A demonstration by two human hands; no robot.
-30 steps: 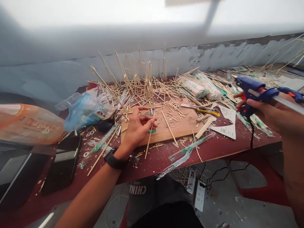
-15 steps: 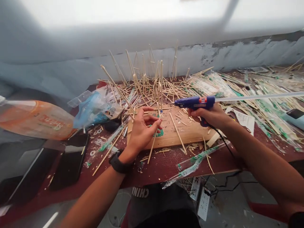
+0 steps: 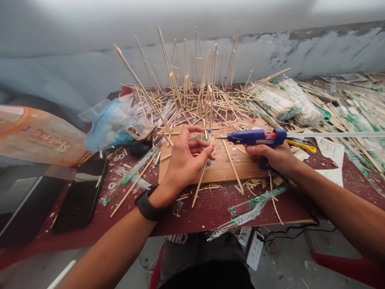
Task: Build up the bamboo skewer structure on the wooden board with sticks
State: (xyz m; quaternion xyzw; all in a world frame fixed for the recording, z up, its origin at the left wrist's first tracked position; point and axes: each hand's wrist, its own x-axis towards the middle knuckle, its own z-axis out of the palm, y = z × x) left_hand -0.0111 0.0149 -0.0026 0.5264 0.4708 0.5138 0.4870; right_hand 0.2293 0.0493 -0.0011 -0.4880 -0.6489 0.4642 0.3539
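My left hand (image 3: 190, 158), with a black watch (image 3: 149, 205) on its wrist, pinches a thin wooden stick (image 3: 198, 188) between thumb and fingers; the stick's lower end points toward the table's front edge. My right hand (image 3: 272, 154) is closed round the handle of a blue hot glue gun (image 3: 255, 137). A long clear glue stick (image 3: 331, 135) juts from its back. The metal nozzle points left, close to the stick's upper end. Beneath both lies a wooden board (image 3: 222, 170) with another stick (image 3: 233, 167) resting slantwise across it.
Behind the board stand several upright stick frames (image 3: 214, 76) amid loose sticks. Plastic packets (image 3: 300, 100) lie at the right, near a yellow-handled tool (image 3: 302, 145). To the left are a phone (image 3: 81, 196), an orange-labelled bottle (image 3: 45, 136) and a blue bag (image 3: 105, 126). Torn wrappers (image 3: 255, 208) lie in front.
The glue gun's nozzle has come down level with the upper end of the stick in my left hand. My left hand keeps its pinch. The view has shifted slightly.
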